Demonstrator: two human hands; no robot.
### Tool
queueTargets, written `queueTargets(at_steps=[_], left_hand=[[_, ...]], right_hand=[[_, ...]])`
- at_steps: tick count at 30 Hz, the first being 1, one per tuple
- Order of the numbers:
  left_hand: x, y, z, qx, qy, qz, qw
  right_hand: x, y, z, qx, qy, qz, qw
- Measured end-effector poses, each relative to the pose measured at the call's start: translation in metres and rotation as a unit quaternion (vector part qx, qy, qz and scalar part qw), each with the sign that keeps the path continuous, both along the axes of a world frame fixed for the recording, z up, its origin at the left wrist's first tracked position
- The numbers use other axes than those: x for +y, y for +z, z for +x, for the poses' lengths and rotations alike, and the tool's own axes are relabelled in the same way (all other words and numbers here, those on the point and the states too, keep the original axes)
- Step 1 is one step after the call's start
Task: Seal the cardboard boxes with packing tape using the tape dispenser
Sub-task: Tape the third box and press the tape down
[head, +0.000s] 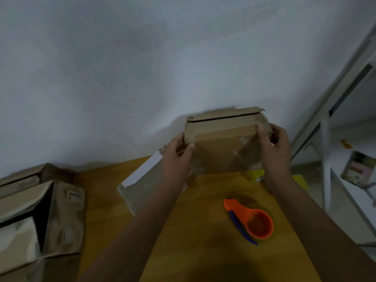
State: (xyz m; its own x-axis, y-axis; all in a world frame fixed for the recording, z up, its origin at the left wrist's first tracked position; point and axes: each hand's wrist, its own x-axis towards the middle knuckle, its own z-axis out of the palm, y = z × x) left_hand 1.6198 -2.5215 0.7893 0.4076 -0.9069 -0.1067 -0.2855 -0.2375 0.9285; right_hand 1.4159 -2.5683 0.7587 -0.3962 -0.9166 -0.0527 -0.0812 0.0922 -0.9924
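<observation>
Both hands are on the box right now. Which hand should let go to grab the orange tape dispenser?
Right, probably. The tape dispenser lies on the table under the right hand and forearm; the left hand could keep gripping the box.

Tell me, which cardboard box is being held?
The taped box between both hands, lifted against the wall; the open boxes sit untouched at left.

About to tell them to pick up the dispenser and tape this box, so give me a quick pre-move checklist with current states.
1. Brown cardboard box held at both ends: ok, left hand and right hand grip it.
2. Top flap closed flat: not ok, a dark gap shows along the far edge.
3. Orange tape dispenser with blue handle reachable on the wooden table: ok.
4. A hand free for it: not ok.
5. Tape loaded: cannot tell.
</observation>
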Motion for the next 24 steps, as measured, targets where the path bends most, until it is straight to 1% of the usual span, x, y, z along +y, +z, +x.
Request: queueTargets(at_steps=[3,6,9,11,14,16,20,22,24], left_hand=[[0.048,0.005,0.013,0.013,-0.02,-0.003,1.0],[0.095,0.001,0.029,0.01,-0.032,-0.008,0.999],[0.135,-0.01,0.044,0.021,-0.009,-0.006,1.0],[0.16,-0.017,0.055,0.048,0.0,-0.011,0.999],[0.197,-0.027,0.068,0.059,-0.013,-0.006,0.998],[0.224,-0.036,0.079,0.075,-0.021,0.019,0.997],[0.271,-0.061,0.109,0.095,-0.03,0.101,0.99],[0.285,-0.072,0.126,0.083,-0.027,0.14,0.986],[0.295,-0.081,0.141,0.069,-0.021,0.159,0.985]], right_hand=[[0.051,0.006,0.009,-0.024,0.024,-0.009,0.999],[0.104,0.001,0.023,-0.009,0.053,-0.031,0.998],[0.15,-0.006,0.039,-0.005,0.084,-0.048,0.995],[0.176,-0.005,0.048,-0.006,0.082,-0.052,0.995],[0.213,-0.008,0.059,-0.016,0.083,-0.049,0.995],[0.237,-0.016,0.065,-0.009,0.092,-0.038,0.995],[0.28,-0.048,0.087,0.027,0.109,0.009,0.994],[0.291,-0.067,0.102,0.047,0.108,0.039,0.992],[0.295,-0.082,0.119,0.063,0.113,0.06,0.99]])
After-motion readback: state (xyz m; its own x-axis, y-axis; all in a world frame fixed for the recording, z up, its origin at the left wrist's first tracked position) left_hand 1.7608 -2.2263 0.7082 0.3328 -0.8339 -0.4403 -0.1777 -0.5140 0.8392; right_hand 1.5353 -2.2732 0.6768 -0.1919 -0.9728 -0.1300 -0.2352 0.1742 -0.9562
